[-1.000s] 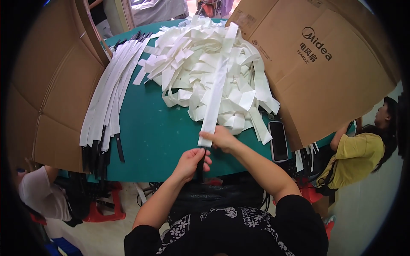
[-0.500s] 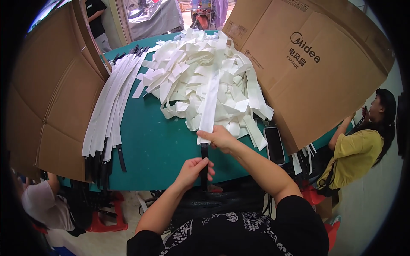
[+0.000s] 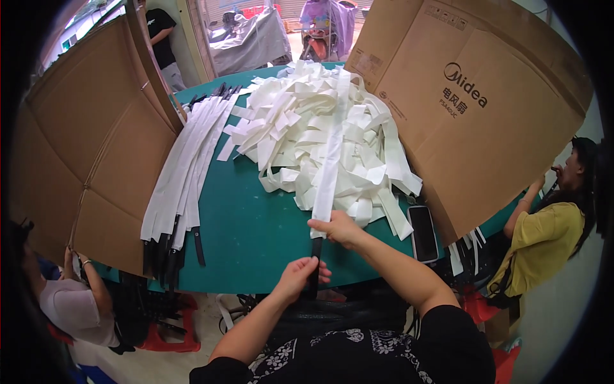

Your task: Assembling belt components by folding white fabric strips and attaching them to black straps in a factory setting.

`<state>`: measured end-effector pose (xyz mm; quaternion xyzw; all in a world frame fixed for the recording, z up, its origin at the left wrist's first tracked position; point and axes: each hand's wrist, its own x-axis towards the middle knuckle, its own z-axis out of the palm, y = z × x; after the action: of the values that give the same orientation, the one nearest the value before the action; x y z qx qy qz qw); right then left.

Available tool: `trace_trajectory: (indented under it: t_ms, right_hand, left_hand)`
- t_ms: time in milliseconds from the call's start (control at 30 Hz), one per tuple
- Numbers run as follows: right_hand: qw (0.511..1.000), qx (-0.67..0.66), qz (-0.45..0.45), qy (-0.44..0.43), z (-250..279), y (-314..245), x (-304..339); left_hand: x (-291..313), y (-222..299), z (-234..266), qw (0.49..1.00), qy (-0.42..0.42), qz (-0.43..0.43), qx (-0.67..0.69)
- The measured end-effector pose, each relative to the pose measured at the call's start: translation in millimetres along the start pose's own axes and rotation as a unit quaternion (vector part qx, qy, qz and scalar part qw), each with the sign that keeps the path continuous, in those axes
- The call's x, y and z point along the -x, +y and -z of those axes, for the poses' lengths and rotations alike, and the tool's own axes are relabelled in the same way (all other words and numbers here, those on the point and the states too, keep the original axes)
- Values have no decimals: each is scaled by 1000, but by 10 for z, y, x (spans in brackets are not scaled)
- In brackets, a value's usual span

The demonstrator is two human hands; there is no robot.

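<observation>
A long, flat white sleeve [image 3: 327,166] runs away from me over the pile of loose white strips [image 3: 294,134]. Out of its near end comes a black strap [image 3: 316,248]. My right hand [image 3: 342,229] is closed on the sleeve's near end, thumb on top. Just below it, close to the table's front edge, my left hand [image 3: 299,278] pinches the black strap between thumb and fingers. What lies inside the sleeve is hidden.
White-sleeved black straps [image 3: 185,166] lie in a stack at left. Cardboard sheets stand at left [image 3: 102,173] and right [image 3: 441,102] on the green table [image 3: 236,256]. A phone [image 3: 423,233] lies beside the right cardboard. People sit at both sides; another stands behind.
The whole view has shifted, so the table and pile appear lower and further right. Both hands keep their hold on sleeve and strap. More of the person at left shows.
</observation>
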<state>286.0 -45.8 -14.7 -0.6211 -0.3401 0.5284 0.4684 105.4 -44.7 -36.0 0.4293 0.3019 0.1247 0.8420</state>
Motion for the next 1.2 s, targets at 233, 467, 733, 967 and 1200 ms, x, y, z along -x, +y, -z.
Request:
trace_trajectory:
  t_ms: [233,467,733,967,1200]
  right_hand:
    - [999,15,-5,-44,-77,-48,-15]
    - [996,55,7,-76,-137,-111,43]
    - [994,89,-9,-69,-28,-157,1]
    - [994,86,-20,-65,22,-158,-27]
    - [994,85,6,-67,-88,-166,76]
  left_hand:
    - [-86,325,-78,998,1,-42,53]
    - [-174,233,35,995,-22,-100,9]
    - [20,46,-16,999,-13,-38,-11]
    - [73,102,-66,1000,-28,6,-2]
    - [114,170,-48,999,-40,-8,-14]
